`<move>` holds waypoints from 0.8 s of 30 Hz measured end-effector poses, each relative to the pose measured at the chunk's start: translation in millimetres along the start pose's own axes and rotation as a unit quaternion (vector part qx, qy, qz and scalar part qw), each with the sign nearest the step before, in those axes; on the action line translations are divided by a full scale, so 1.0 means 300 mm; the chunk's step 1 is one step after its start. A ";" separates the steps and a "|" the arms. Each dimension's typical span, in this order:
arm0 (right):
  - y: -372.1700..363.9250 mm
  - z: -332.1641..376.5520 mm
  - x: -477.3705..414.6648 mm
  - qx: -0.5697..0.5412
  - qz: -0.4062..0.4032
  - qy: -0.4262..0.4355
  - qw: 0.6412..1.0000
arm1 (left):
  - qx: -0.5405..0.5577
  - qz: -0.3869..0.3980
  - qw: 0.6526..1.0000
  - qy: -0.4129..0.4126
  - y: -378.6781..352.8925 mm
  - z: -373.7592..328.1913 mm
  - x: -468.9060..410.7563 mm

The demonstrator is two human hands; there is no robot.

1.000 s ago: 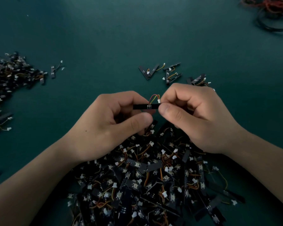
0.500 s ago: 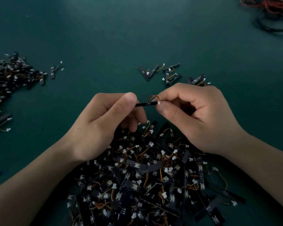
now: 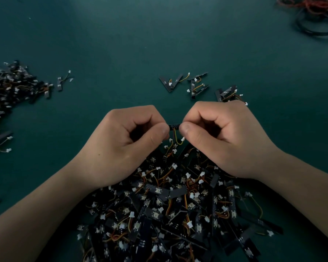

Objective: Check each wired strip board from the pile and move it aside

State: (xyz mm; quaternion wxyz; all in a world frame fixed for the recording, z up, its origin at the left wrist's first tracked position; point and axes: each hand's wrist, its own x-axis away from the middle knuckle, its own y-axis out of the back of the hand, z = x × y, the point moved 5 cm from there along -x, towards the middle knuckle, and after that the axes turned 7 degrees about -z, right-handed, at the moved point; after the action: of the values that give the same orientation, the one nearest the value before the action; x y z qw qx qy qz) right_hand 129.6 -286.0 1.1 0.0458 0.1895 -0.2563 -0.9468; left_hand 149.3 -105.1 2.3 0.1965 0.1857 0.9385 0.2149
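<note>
The left hand (image 3: pixel 121 146) and the right hand (image 3: pixel 222 140) each pinch one end of a wired strip board (image 3: pixel 174 126) between thumb and forefinger. It is held between them, just beyond the pile (image 3: pixel 169 214) under the wrists. The board looks featherlight and stiff. Its thin wire tail (image 3: pixel 175 136) hangs limp and would probably snag, so grip the board's edges, never the white connector (image 3: pixel 183 139).
</note>
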 end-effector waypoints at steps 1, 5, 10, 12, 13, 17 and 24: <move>0.000 -0.001 -0.001 -0.002 -0.002 -0.002 1.000 | -0.001 0.000 1.000 -0.002 0.001 -0.002 0.001; 0.000 -0.004 -0.003 -0.014 0.019 -0.014 1.000 | 0.003 0.009 1.000 -0.010 -0.003 -0.003 0.008; -0.002 -0.002 0.001 -0.010 0.028 -0.009 1.000 | -0.011 0.006 1.000 0.007 -0.003 0.007 0.006; -0.007 -0.008 -0.001 -0.008 0.039 -0.021 0.999 | -0.007 0.004 1.000 0.006 -0.002 0.007 0.007; -0.011 -0.009 0.000 -0.009 0.048 -0.023 0.999 | -0.009 0.002 1.000 0.007 -0.001 0.007 0.008; -0.009 -0.006 0.002 -0.011 0.048 -0.018 0.999 | -0.007 0.000 1.000 0.012 -0.003 0.007 0.005; -0.023 0.001 0.000 -0.001 0.085 -0.008 0.996 | -0.005 0.010 1.000 -0.007 -0.002 0.000 0.004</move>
State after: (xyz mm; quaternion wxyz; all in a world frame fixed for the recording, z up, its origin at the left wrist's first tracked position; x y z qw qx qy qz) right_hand 129.4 -279.9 -2.0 0.1246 0.1591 -0.2710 -0.9411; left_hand 148.0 -105.2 1.5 0.2017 0.1958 0.9341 0.2202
